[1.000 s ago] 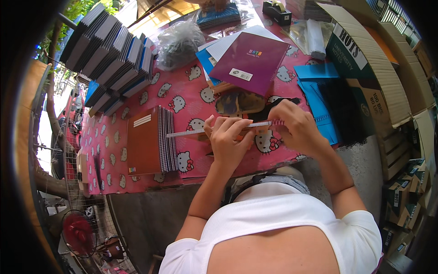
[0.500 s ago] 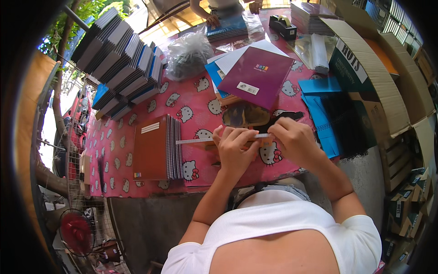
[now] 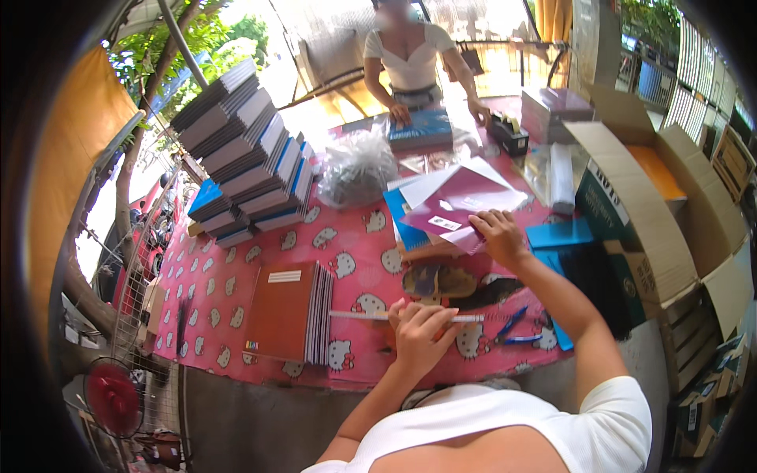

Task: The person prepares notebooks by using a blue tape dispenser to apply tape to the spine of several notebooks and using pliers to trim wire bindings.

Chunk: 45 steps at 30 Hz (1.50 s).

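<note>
My left hand [image 3: 422, 331] is closed around a long, thin, pale strip [image 3: 359, 314], which looks like a notebook seen edge-on; its lower part is hidden by the hand. My right hand [image 3: 498, 235] reaches forward, its fingers closed over the near right edge of a purple notebook cover [image 3: 456, 206]. That cover lies tilted on white sheets and a blue cover [image 3: 406, 225]. Left of my left hand lies a stack of brown spiral notebooks [image 3: 284, 311]. Blue-handled pliers [image 3: 514, 327] rest on the table to its right.
Tall notebook stacks [image 3: 244, 150] stand at the far left, beside a clear plastic bag [image 3: 357, 169]. A tape dispenser [image 3: 509, 135] and an open cardboard box [image 3: 639, 205] are on the right. Across the table, a person [image 3: 410, 63] has a hand on blue notebooks [image 3: 418, 130].
My right hand has left the strip and moved forward to the purple cover, uncovering the pliers. My left hand keeps hold of the strip. The view has tilted up, showing more of the person opposite.
</note>
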Tool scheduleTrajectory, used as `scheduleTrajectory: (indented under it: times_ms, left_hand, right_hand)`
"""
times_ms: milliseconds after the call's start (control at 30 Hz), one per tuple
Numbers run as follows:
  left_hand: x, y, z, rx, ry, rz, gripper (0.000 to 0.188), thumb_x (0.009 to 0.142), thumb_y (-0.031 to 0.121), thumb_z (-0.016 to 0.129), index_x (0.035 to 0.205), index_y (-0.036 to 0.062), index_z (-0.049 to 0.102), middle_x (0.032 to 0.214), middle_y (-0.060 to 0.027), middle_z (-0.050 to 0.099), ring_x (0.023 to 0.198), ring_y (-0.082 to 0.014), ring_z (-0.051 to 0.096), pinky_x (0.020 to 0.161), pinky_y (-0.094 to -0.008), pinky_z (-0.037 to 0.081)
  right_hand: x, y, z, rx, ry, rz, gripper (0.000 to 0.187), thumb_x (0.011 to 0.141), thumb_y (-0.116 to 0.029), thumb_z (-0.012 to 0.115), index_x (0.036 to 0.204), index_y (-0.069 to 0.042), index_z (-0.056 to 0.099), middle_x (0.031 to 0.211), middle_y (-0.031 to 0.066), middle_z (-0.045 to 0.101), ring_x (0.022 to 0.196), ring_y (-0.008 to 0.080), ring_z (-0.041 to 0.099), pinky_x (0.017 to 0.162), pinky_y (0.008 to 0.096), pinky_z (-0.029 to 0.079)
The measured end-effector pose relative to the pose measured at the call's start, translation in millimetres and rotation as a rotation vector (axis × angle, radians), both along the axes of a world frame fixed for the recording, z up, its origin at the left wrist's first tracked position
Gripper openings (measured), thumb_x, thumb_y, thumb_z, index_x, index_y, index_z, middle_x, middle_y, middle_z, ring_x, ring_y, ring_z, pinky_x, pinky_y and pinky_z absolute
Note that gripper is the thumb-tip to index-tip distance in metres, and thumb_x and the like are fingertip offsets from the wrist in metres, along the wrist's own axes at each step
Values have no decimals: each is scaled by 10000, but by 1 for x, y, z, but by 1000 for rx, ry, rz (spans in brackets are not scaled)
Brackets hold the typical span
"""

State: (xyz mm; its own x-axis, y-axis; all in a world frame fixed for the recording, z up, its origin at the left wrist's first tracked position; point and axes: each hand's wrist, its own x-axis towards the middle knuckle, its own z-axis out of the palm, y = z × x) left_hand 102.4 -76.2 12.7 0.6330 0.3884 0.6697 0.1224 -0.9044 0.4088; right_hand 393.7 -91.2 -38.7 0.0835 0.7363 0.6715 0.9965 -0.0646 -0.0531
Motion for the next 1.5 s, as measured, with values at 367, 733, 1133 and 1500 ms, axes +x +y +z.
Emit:
scheduleTrajectory:
  times_ms: [367,733,1133,1500]
  left_hand:
    - [5,7,4,22,28,5,276,687,284,802,908,161,693,812,37,673,791,-134,593,957,-403,282]
    - [15,1,8,-2,-42,67,331,595,273,836,841,153,650,817,34,659,804,-159,593,887,-394,311]
    - [18,7,6,-46,-35,72,235,624,251,819,759,146,657,779,29,670,769,-161,598,904,-425,313]
    - [17,13,15,-95,-9,53,253,593,198,845,744,109,663,777,-22,674,782,-213,630,848,-364,378]
  right_hand:
    - [-75,12,23,-626,204,34,586,724,-483,722,1048,-12,595,1045,151,584,1020,305,584,793,407,512]
    - [-64,3,-57,-895,186,19,475,695,-286,768,1043,-29,574,959,200,630,880,310,657,726,402,536]
    - [-17,-72,19,-401,1463,620,497,622,10,748,1099,-13,610,967,63,681,868,108,611,766,269,509]
    - [-18,-55,27,-463,880,542,472,594,18,719,1059,-20,646,908,66,689,831,145,623,759,313,512]
